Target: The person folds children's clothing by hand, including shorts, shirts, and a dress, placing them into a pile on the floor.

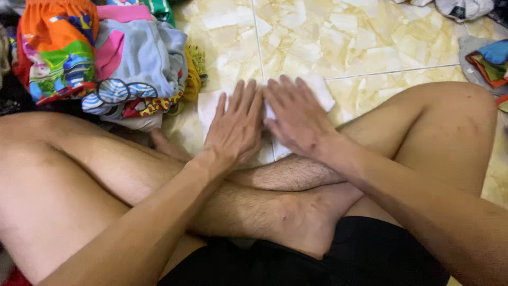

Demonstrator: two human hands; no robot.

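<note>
A small white cloth (pixel 323 90) lies flat on the cream marble-pattern floor tiles in front of my crossed legs. My left hand (pixel 235 127) rests palm down on the cloth's left half, fingers straight and close together. My right hand (pixel 296 116) lies palm down on the right half, fingers pointing away from me. The two hands are side by side and nearly touch at the middle. Both hands cover most of the cloth; only its left edge (pixel 207 106) and far right corner show.
A pile of colourful clothes (pixel 106 58) sits on the floor at the upper left, close to my left knee. More garments (pixel 489 61) lie at the right edge, and others at the top right (pixel 465 8). My crossed bare legs (pixel 296 206) fill the foreground.
</note>
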